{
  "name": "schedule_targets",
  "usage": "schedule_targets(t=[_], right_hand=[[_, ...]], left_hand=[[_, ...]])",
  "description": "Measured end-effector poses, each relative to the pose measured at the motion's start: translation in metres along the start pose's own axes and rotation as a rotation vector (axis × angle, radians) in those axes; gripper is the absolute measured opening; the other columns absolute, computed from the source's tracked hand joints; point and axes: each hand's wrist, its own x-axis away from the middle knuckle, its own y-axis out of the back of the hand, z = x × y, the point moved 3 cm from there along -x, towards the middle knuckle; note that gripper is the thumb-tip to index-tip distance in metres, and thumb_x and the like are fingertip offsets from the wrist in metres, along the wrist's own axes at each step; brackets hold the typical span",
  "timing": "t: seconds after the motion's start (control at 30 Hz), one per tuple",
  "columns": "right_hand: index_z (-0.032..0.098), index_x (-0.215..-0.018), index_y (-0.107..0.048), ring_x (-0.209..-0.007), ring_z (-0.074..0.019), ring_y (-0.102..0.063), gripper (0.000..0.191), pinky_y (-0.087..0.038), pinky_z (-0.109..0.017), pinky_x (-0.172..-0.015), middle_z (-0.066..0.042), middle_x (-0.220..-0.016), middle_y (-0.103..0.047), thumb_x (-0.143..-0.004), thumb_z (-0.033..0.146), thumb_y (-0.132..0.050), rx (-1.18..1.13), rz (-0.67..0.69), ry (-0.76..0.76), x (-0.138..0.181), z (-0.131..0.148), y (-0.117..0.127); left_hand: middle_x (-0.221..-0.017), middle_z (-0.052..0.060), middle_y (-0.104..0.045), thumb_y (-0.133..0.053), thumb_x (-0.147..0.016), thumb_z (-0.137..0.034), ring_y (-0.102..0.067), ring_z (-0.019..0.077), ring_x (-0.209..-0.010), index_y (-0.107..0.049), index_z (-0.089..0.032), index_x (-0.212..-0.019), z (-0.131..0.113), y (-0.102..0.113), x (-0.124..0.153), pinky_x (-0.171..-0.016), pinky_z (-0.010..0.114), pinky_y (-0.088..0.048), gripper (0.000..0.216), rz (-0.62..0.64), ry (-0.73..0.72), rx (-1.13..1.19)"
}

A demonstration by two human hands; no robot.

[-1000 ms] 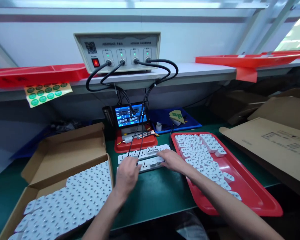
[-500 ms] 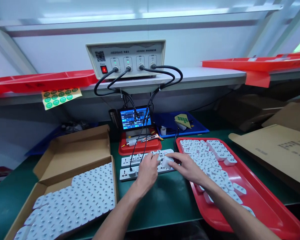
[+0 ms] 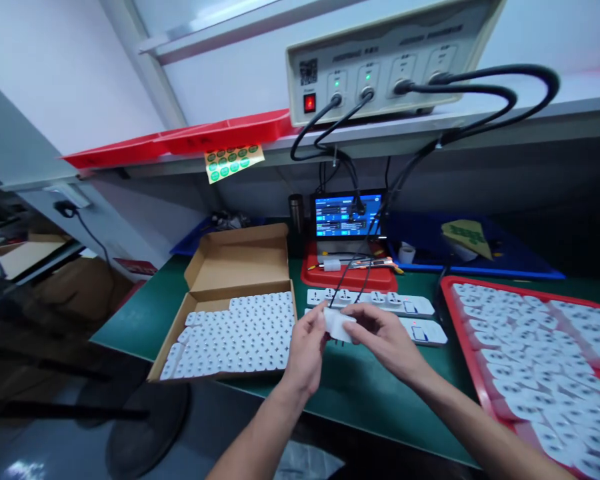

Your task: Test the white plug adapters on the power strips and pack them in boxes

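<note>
Between my hands is a small white plug-in charger (image 3: 338, 325), held just in front of the power strips. My left hand (image 3: 306, 347) pinches its left side, and my right hand (image 3: 387, 337) has thumb and fingers on its right side. Dark pins seem to show below it. Behind my hands lie two white power strips, the back one (image 3: 420, 305) with several sockets and the front one (image 3: 433, 332) partly covered by my hands. Thin black cables run down to them.
On the left an open cardboard box (image 3: 193, 300) holds rows of white chargers. A red tray (image 3: 473, 353) of more chargers stands right. A screen (image 3: 350, 217) sits behind a small red tray (image 3: 310, 273). Overhead, the shelf bears a tester (image 3: 380, 60) with looping black cables.
My view has swung left. The white charger has come off the strips, away from where my right hand held it, and both hands now grip it.
</note>
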Motion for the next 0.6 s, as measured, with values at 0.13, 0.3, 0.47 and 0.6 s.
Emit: schedule_targets(t=[0.13,0.3,0.47,0.6], right_hand=[[0.022,-0.110,-0.070,-0.072,-0.0197,-0.065,0.033,-0.055,-0.031,-0.063,-0.003,-0.085,-0.070,-0.094,0.051,-0.071,-0.034,0.045,0.029,-0.019,-0.003,-0.051],[0.026,-0.116,-0.071,-0.079,-0.0222,-0.068,0.030,-0.058,-0.035,-0.070,-0.004,-0.088,-0.071,-0.101,0.050,-0.062,0.116,0.077,0.094,-0.018,0.013,-0.057],[0.030,-0.109,-0.075,-0.090,-0.0278,-0.072,0.022,-0.060,-0.040,-0.078,-0.007,-0.101,-0.076,-0.099,0.047,-0.065,0.368,-0.011,0.146,0.017,0.019,0.008],[0.029,-0.108,-0.077,-0.094,-0.0303,-0.074,0.025,-0.061,-0.040,-0.080,-0.009,-0.105,-0.078,-0.095,0.049,-0.070,0.481,-0.222,0.043,0.061,0.003,0.077]], left_hand=[[-0.150,0.013,-0.060,-0.077,-0.091,-0.042,-0.057,0.0279,-0.139,-0.052,-0.022,-0.151,-0.022,0.035,0.008,-0.117,0.039,-0.046,0.068,0.000,-0.122,-0.159],[-0.137,0.014,-0.063,-0.075,-0.090,-0.048,-0.070,0.0229,-0.107,-0.052,-0.023,-0.138,-0.075,0.109,-0.005,-0.090,0.035,-0.058,0.059,-0.230,-0.334,-0.717],[-0.112,0.012,-0.068,-0.067,-0.090,-0.045,-0.067,0.0290,-0.103,-0.071,-0.022,-0.105,-0.165,0.208,-0.051,-0.086,0.037,-0.052,0.028,-0.556,-0.352,-1.638],[-0.090,0.011,-0.075,-0.063,-0.093,-0.044,-0.071,0.0279,-0.090,-0.074,-0.017,-0.092,-0.195,0.238,-0.069,-0.078,0.032,-0.048,0.030,-0.424,-0.062,-1.872]])
